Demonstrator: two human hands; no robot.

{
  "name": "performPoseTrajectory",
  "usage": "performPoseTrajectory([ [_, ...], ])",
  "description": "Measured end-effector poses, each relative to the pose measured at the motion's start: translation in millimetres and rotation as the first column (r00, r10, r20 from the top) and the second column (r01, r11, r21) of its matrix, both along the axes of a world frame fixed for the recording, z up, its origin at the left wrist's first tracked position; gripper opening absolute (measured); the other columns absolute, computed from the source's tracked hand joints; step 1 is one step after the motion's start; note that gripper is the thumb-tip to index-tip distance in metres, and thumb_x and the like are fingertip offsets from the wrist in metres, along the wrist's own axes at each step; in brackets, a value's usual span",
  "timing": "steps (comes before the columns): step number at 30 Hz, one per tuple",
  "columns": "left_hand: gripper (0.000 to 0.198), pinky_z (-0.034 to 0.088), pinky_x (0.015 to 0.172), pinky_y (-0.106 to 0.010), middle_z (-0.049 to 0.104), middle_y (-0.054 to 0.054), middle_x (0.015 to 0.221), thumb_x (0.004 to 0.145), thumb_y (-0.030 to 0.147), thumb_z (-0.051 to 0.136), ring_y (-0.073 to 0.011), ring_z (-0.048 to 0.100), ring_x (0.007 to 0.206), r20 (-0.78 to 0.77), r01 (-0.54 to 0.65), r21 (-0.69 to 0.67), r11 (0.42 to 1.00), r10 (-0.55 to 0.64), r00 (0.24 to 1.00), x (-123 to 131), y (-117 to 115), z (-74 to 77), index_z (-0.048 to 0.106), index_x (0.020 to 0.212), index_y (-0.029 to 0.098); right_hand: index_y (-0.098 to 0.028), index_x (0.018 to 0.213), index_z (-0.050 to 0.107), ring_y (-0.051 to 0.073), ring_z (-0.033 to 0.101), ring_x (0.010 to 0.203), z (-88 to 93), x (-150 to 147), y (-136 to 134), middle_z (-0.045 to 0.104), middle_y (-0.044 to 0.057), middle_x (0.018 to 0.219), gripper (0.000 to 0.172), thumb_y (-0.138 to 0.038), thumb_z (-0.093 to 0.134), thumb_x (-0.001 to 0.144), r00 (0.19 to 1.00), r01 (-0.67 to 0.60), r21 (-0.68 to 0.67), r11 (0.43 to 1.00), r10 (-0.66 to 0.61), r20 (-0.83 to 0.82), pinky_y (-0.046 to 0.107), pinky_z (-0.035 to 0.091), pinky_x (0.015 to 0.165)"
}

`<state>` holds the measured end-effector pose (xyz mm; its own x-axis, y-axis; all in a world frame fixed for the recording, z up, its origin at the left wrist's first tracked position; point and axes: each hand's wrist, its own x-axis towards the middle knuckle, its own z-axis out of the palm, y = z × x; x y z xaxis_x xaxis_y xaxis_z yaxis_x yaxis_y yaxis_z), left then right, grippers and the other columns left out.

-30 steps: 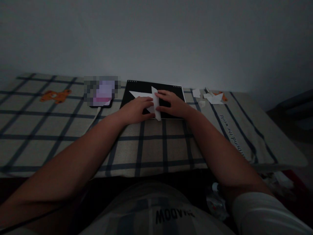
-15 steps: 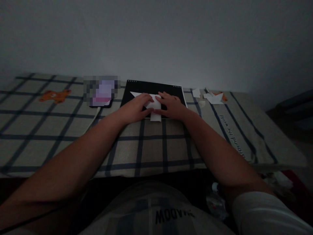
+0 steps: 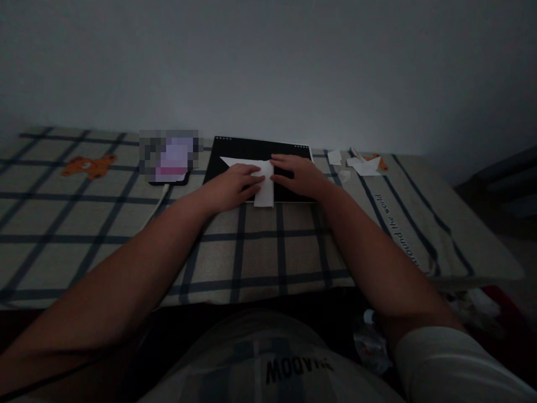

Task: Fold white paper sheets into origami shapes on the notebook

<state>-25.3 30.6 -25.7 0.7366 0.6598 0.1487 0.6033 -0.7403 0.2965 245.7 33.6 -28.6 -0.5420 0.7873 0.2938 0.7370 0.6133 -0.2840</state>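
A folded white paper [image 3: 263, 182] lies on a black board [image 3: 251, 149] on the checked cloth. My left hand [image 3: 232, 186] rests flat on the paper's left part, fingers stretched out over it. My right hand [image 3: 297, 174] presses on the paper's right edge, fingers extended and flat. A pointed tip of the paper sticks out to the upper left of my left hand. The paper's lower end hangs over the board's near edge.
A phone [image 3: 170, 159] lies left of the board. White paper scraps [image 3: 361, 165] sit at the right near an orange patch. An orange animal print [image 3: 88, 165] is on the checked cloth [image 3: 260, 246] at far left. A wall rises behind.
The upright flap of paper has been folded down flat. Both hands now press on it, the right hand having slid along its right edge.
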Motion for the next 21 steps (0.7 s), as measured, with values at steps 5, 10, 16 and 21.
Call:
performPoseTrajectory([
  [5, 0.053, 0.031, 0.136, -0.064, 0.058, -0.014, 0.169, 0.112, 0.047, 0.044, -0.0354, 0.049, 0.159, -0.040, -0.045, 0.019, 0.999, 0.046, 0.998, -0.5, -1.3, 2.0, 0.073, 0.150, 0.023, -0.027, 0.150, 0.073, 0.031, 0.059, 0.154, -5.3, 4.8, 2.7, 0.064, 0.010, 0.165, 0.050, -0.046, 0.072, 0.103, 0.999, -0.047, -0.014, 0.999, 0.047, 0.015, 0.056, 0.044, 0.130],
  [10, 0.051, 0.022, 0.134, -0.075, 0.057, -0.015, 0.169, 0.111, 0.045, 0.045, -0.0391, 0.048, 0.160, -0.040, -0.083, 0.066, 0.994, 0.086, 0.995, -0.1, -2.6, 5.1, 0.073, 0.148, 0.024, -0.024, 0.151, 0.072, 0.034, 0.059, 0.153, -6.1, -4.2, -2.2, 0.064, 0.014, 0.164, 0.054, -0.049, 0.072, 0.104, 0.999, 0.003, -0.030, 1.000, -0.002, 0.034, 0.058, 0.045, 0.127],
  [16, 0.060, 0.042, 0.131, -0.055, 0.062, -0.018, 0.164, 0.112, 0.048, 0.040, -0.0356, 0.057, 0.153, 0.008, -0.022, 0.025, 0.999, 0.021, 1.000, 4.1, -4.9, 6.9, 0.069, 0.152, 0.014, -0.028, 0.146, 0.076, 0.037, 0.062, 0.145, -4.5, -6.5, -5.9, 0.068, 0.013, 0.158, 0.048, -0.054, 0.066, 0.107, 0.992, 0.089, 0.040, 0.995, -0.092, 0.085, 0.061, 0.048, 0.117],
  [21, 0.064, 0.038, 0.134, -0.054, 0.055, -0.017, 0.171, 0.112, 0.051, 0.040, -0.0362, 0.051, 0.158, -0.047, -0.068, 0.015, 0.998, 0.069, 0.997, 2.4, -3.8, 4.5, 0.065, 0.157, 0.015, -0.030, 0.140, 0.079, 0.037, 0.065, 0.131, -6.6, -4.8, -5.6, 0.072, 0.013, 0.147, 0.047, -0.059, 0.059, 0.108, 0.987, 0.133, 0.103, 0.986, -0.141, 0.080, 0.059, 0.050, 0.108],
])
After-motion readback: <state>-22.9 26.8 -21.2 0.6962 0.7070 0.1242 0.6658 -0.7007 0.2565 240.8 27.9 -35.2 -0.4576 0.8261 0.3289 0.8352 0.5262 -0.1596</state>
